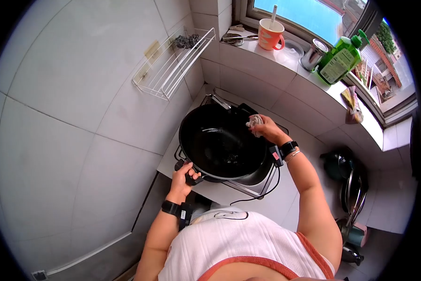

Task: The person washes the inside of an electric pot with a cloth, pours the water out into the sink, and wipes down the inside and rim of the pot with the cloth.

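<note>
A large black wok sits tilted over the gas stove, its inside shiny and wet-looking. My left hand is wrapped round the wok's near side handle. At the far right rim, my right hand is closed on a crumpled pale cloth that is bunched against the rim. The far handle sticks out just behind the cloth. Dark straps with small boxes are on both wrists, and a black cable hangs from the right one.
A white wire rack with a dark scouring pad hangs on the tiled wall. Along the sill stand an orange mug, a metal canister, a green pump bottle and a cloth. Pans and lids are at right.
</note>
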The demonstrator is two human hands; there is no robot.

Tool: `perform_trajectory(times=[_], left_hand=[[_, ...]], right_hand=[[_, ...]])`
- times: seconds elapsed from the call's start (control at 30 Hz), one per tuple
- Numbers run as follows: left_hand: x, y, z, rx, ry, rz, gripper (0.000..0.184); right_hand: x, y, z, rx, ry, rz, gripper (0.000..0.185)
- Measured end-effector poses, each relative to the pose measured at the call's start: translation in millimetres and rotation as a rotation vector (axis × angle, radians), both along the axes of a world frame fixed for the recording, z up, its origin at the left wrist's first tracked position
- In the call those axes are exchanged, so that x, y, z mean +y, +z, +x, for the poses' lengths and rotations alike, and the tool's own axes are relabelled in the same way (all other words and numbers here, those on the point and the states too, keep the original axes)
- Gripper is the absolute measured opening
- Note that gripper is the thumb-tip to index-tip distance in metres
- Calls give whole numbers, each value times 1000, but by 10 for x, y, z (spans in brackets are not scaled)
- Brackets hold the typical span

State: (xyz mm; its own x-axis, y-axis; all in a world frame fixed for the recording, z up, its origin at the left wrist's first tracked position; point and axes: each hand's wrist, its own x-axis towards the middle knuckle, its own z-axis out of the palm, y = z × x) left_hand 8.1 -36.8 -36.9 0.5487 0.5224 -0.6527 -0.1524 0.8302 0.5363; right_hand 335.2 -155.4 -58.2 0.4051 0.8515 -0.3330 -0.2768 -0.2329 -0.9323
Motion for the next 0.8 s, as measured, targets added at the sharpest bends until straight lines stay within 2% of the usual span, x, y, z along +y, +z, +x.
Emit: perform_trajectory(times=[0.07,0.1,0.2,0.33,0.37,0.4,0.47,0.5,0.53,0.6,0.63,0.67,0.73,0.77,0.8], left_hand=[[36,-52,-11,-5,-26,-23,9],[52,-57,-24,-23,-56,-32,6],[102,-66,-35,-50,-132,-46,4],[118,-73,-56,-102,-151,-35,4],[120,-58,-53,-97,-161,-50,5],[120,-51,-48,-94,-169,-65,6],[118,-64,-52,-102,-163,-55,6],[117,-73,-63,-98,-168,-42,7],[121,-90,-70,-98,-163,-49,7],[128,-134,-77,-101,-166,-29,8],[127,-146,-86,-102,-157,-33,8],[120,-154,-86,-89,-149,-42,9],[131,-166,-86,-86,-118,-55,10],[133,-176,-88,-97,-105,-50,4],[129,-187,-88,-107,-96,-46,6]], right_hand=[[-96,45,62,-61,69,-52,32],[-143,171,55,-139,126,-96,24],[-200,632,66,-139,212,-184,24],[-82,1268,158,-668,489,-354,36],[-23,1448,119,-650,477,-372,40],[42,1526,131,-660,484,-378,40],[181,1606,157,-994,510,-260,51],[253,1470,171,-1106,446,-228,57],[335,1386,144,-1105,454,-232,57],[496,1187,77,-1162,526,-525,59],[549,947,67,-1188,510,-555,58],[573,614,154,-1259,523,-385,52],[684,472,33,-1148,626,-388,36],[710,393,-51,-1011,555,-347,34],[728,288,-96,-871,483,-312,32]])
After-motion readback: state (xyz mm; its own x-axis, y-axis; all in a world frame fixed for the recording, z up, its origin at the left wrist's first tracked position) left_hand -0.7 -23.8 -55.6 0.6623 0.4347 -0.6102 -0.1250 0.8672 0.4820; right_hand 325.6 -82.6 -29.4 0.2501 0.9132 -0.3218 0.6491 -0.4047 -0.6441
